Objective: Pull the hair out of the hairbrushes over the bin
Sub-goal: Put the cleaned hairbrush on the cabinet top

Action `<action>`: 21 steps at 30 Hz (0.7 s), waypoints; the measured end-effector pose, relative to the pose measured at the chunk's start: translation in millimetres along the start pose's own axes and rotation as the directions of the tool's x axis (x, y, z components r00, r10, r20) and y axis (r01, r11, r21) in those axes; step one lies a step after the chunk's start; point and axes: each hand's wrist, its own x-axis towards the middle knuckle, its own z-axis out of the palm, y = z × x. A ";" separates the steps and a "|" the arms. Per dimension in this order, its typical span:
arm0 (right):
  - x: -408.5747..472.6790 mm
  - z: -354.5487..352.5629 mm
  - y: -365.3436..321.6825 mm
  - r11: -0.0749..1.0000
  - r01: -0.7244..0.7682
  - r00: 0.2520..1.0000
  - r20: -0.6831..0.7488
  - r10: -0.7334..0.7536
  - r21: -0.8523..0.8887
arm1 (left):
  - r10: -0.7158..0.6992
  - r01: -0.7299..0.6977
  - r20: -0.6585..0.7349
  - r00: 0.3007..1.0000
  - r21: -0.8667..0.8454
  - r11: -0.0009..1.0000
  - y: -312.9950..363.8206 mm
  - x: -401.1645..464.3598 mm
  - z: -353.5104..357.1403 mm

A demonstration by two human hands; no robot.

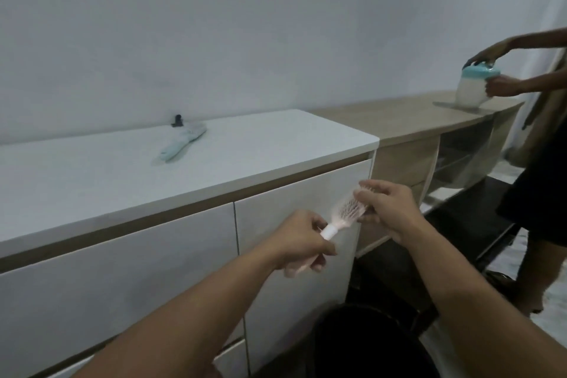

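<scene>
Fingers [310,267] of our left hand [302,244] curl round the brush [345,212] handle | our right hand [388,209] pinches at the bristle head | brush sits tilted between both hands, above the dark bin [365,344] | second brush [182,141] lies on the white counter [92,175], well apart.
</scene>
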 end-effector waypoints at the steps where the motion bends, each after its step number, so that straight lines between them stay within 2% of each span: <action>1: 5.7 3.9 -14.1 0.999 0.036 0.999 -0.015 -0.036 -0.003 | 0.045 -0.042 -0.062 0.997 0.049 0.998 9.8 -2.3 -8.3; 4: 21.5 22.4 -55.0 0.987 0.158 0.985 -0.077 -0.157 0.010 | 0.190 -0.155 -0.287 0.939 0.139 0.978 34.8 -8.1 -34.5; 7: 35.6 49.2 -87.6 0.954 0.299 0.948 -0.113 -0.297 0.003 | 0.342 -0.233 -0.464 0.817 0.275 0.933 52.9 -11.7 -61.7; 9: 44.6 70.3 -103.2 0.922 0.375 0.916 -0.113 -0.385 -0.098 | 0.403 -0.220 -0.525 0.750 0.377 0.900 60.3 -12.3 -81.2; 11: 52.0 91.6 -112.0 0.847 0.441 0.889 0.016 -0.457 -0.297 | 0.418 -0.175 -0.581 0.698 0.428 0.887 62.6 -9.5 -101.4; 14: 62.8 119.6 -112.2 0.683 0.499 0.864 0.254 -0.434 -0.534 | 0.373 -0.087 -0.648 0.664 0.429 0.899 54.9 -1.3 -130.6; 18: 75.4 150.1 -104.0 0.594 0.514 0.857 0.400 -0.325 -0.618 | 0.311 -0.006 -0.693 0.651 0.405 0.914 37.9 9.5 -155.5; 21: 80.3 170.6 -95.5 0.593 0.541 0.838 0.444 -0.318 -0.596 | 0.260 0.029 -0.719 0.644 0.362 0.932 26.4 21.4 -165.9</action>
